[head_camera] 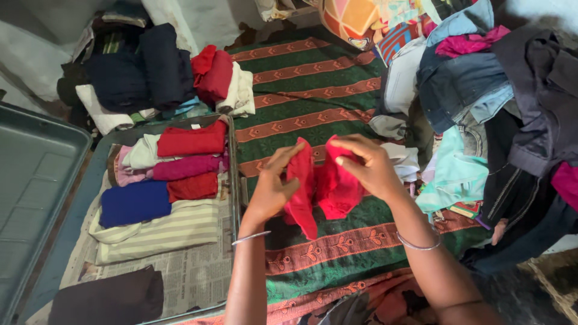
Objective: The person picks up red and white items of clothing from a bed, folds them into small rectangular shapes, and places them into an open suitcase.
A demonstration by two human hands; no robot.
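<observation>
While both pinch it up mid-frame, left hand [271,189] and right hand [367,168] spread red cloth [322,186] apart, clear of striped blanket [313,108].

A home bedroom as I see it, striped green bedspread [313,90], open metal trunk [36,180] of folded clothes left of it, heaped laundry [481,90] right of it

red garment [319,186]: soft matt cloth | trunk [36,174]: smooth painted metal | lining [192,277]: matt newspaper
</observation>
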